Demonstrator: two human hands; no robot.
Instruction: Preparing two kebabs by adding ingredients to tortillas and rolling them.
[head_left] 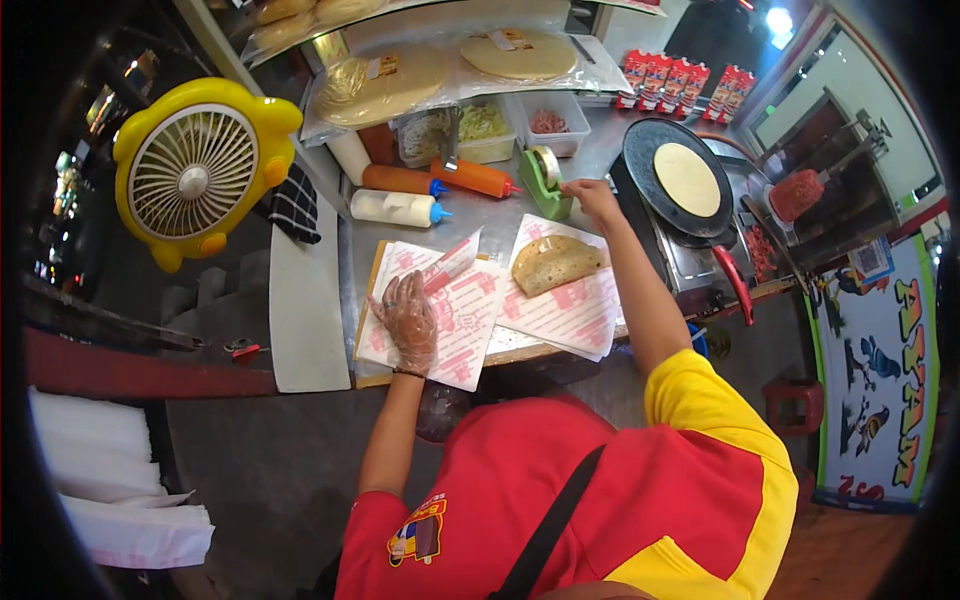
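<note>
A round yellow plastic fan with a white grille is sitting at the far left, with a black-and-white checked cloth hanging just beside it. To its right, on the grey steel counter, a white squeeze bottle with a blue tip is lying on its side, and two orange squeeze bottles are lying just behind it.

The left hand, covered by a clear plastic glove, is pressing flat and open-fingered on a stack of white wrapping papers printed in red, gripping nothing. Just to the right, a folded, browned half-moon flatbread is resting on a second sheet of the same red-printed paper, apart from both hands.

The right hand, bare, is reaching forward to the green tape dispenser standing behind the papers; its fingertips are touching the dispenser's roll, though whether they are pinching tape cannot be told. The two hands are well apart.

Further right, a pale round flatbread is lying on a black round griddle, and a row of red sachets is standing beyond it.
</note>
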